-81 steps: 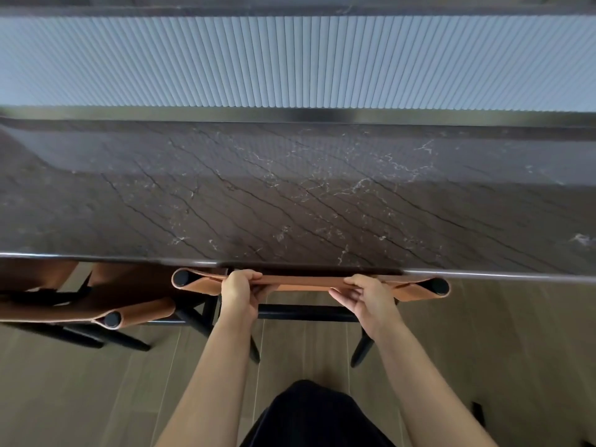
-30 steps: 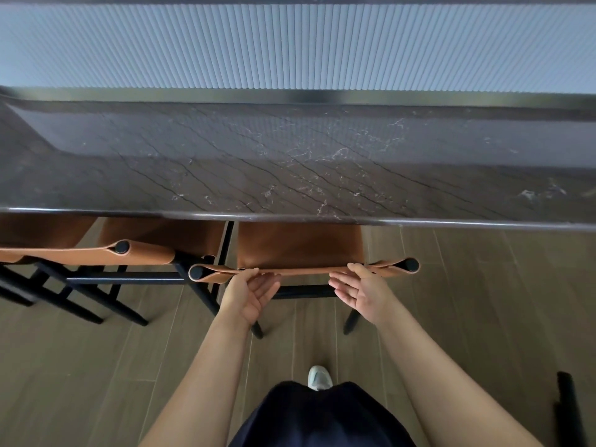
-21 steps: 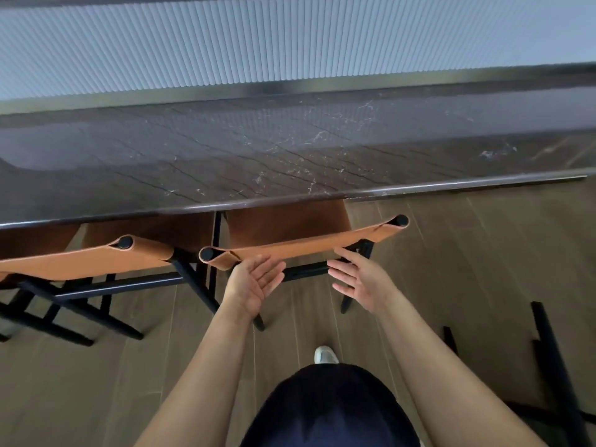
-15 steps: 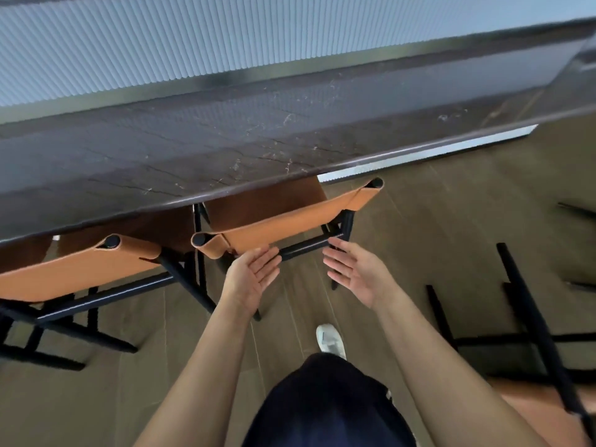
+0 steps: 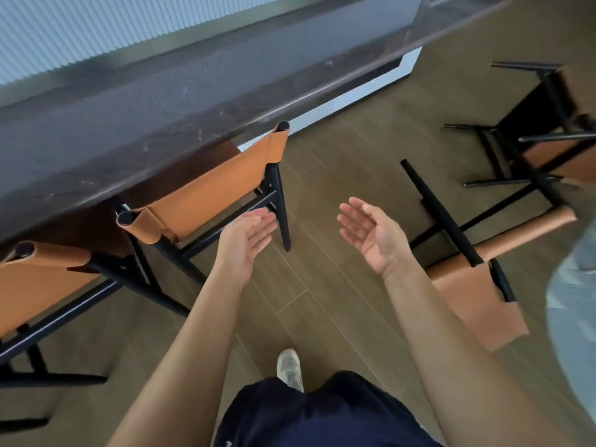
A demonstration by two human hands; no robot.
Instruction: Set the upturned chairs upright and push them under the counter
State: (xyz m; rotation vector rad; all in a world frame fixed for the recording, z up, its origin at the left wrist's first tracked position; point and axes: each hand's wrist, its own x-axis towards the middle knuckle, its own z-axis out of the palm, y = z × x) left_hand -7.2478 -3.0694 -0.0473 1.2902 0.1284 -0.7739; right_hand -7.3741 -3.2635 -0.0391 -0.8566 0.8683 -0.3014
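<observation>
Two chairs are standing upright with their seats pushed beneath the counter (image 5: 154, 101). The tucked chair (image 5: 209, 188) is showing its tan leather backrest to the camera. The long line of that backrest is running parallel to the counter edge, from lower left to upper right in the picture. The second chair (image 5: 42, 282) is sitting just beside it on the left, facing the same way.

Out on the wooden floor (image 5: 329, 156) to the right, an upturned chair (image 5: 477, 295) is lying with its tan seat down and its black legs sticking up. One long leg is slanting from upper left to lower right, and its rolled backrest is pointing toward the right edge. A farther upturned chair (image 5: 548, 140) is lying beyond it, legs splayed out sideways, well apart from the counter.

The left hand (image 5: 248, 237) is hovering wide, fingers straight, palm turned inward, holding nothing, just in front of the tucked chair's rear leg. The right hand (image 5: 371, 233) is likewise hanging wide and empty, palm facing the left one, between the tucked chair and the upturned chair.

A pale shoe (image 5: 289, 366) is resting on the floor below the hands, above a dark garment (image 5: 306, 414). A pale blurred shape (image 5: 574, 301) is crossing the right edge; what it is cannot be told. A ribbed wall (image 5: 96, 24) is rising behind the dark, veined counter.
</observation>
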